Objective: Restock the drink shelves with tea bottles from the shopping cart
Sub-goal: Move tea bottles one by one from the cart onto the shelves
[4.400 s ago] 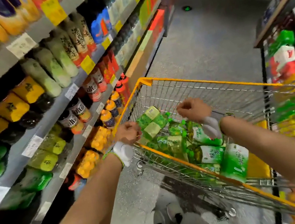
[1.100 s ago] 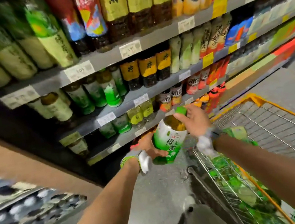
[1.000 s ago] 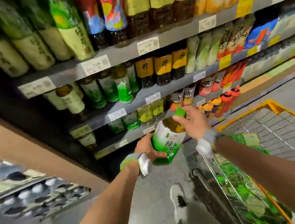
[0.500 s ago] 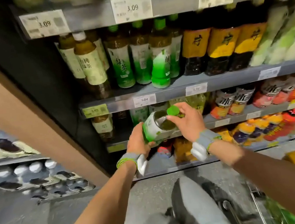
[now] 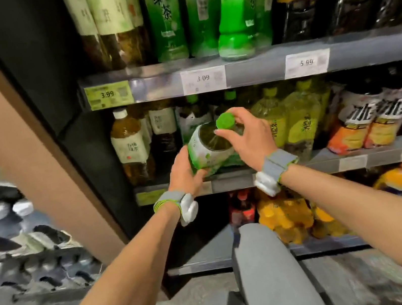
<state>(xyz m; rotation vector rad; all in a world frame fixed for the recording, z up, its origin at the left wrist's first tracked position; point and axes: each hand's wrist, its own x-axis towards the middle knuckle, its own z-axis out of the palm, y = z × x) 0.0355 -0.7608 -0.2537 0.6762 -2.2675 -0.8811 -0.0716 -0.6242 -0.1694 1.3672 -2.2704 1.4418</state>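
Both forearms reached forward and slightly up, and the green tea bottle (image 5: 210, 150) was held between the two hands, tilted with its cap toward the camera, in front of the middle shelf (image 5: 303, 165). The left hand (image 5: 185, 173) cupped its lower body from below-left, fingers curled round the label. The right hand (image 5: 250, 136) came from above-right, thumb and fingers pinching the green cap (image 5: 225, 121).
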